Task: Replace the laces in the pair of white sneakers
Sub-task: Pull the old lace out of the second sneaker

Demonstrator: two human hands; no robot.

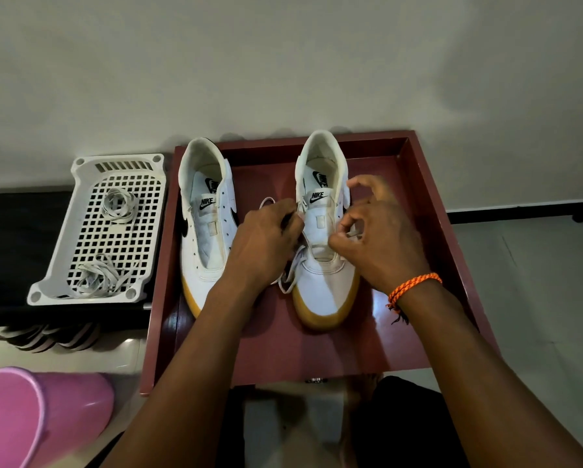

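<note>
Both sneakers sit in a glossy maroon wooden tray (428, 211). The right sneaker (323, 285) is smooth white leather on a gum sole, stiff enough to stay put. Its flat white lace (291, 265) looks soft and floppy, so I'd grab it near the tip. Left hand (266, 231) pinches it at the eyelets; right hand (374, 231) pinches the other end. Spare laces (97, 278) lie in the white plastic basket (80, 184).

You read NIKE with a swoosh on the left sneaker's tongue label (208, 201) and insole (212, 185), centre frame; likewise on the right sneaker's tongue label (317, 196) and insole (321, 178).
</note>
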